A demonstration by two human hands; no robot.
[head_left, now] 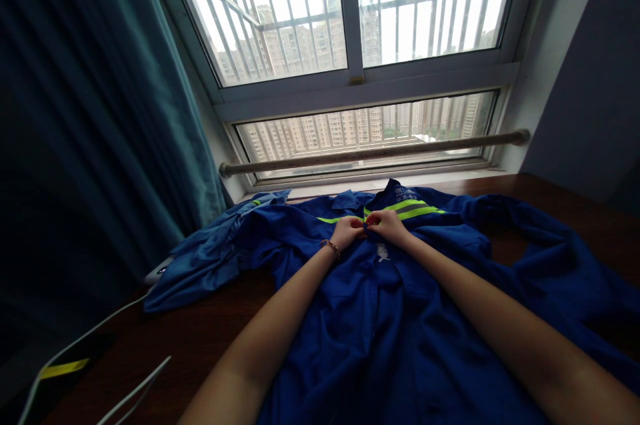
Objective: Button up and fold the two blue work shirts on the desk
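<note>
Near left edge: white cable [135,391] and a dark flat object with a yellow strip [65,368], both on the dark wooden table [200,338]; object too dim to name.

Near centre: blue work jacket [380,345] spread front-up across the table, hem toward the viewer, collar toward the window. Both forearms stretched out over it.

Mid: left hand [347,231], beaded bracelet [331,247] at the wrist, and right hand [387,225], side by side and touching at the fingertips. Both pinched shut on the jacket's front opening just below the collar. Whether on a button or only the cloth edge, too small to tell. Small white chest logo [383,253] just below the right hand.

Handling, by judgement: thin woven cloth, soft and limp, light, not slippery, nothing fragile. No shape of its own, so prone to bunching and sliding on smooth wood. Firmest holds at the collar, shoulder seams and the doubled front edges.

Beyond the hands: lime reflective stripe [415,209] across the chest. Bunched blue cloth [210,251] at left, sleeve or second garment, cannot tell.

Far: metal rail [370,151] along the sill, barred window [350,45], teal curtain [100,111] at left.
</note>
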